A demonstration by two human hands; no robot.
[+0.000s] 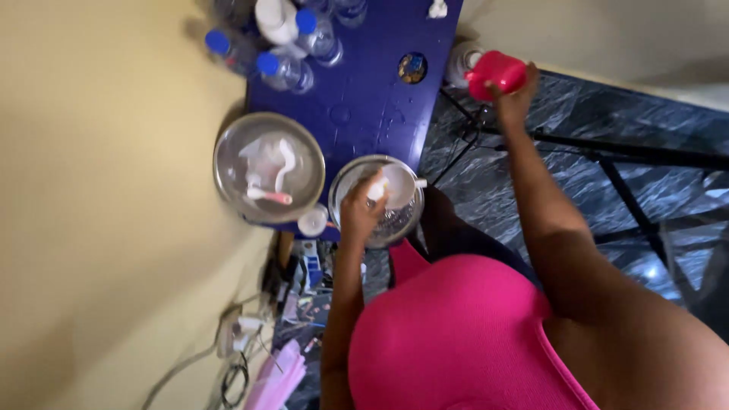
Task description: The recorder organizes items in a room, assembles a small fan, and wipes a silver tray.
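My left hand (361, 212) is over a steel bowl (343, 178) at the near edge of a dark blue table (364, 91), gripping a small white object (377, 190) above a white cup-like piece in the bowl. My right hand (515, 95) is stretched out past the table's right edge, closed on a red plastic cup (496, 74). Below the red cup stands a white container (459, 62). Another steel bowl (228, 163), left of the first, holds white plastic parts and a pink-tipped piece.
Several clear water bottles with blue caps (285, 70) stand at the table's far end. A small white lid (312, 222) lies between the bowls. A yellow wall (99, 190) runs along the left. A black metal frame (630, 156) crosses the dark marble floor. Cables and clutter (250, 334) lie below the table.
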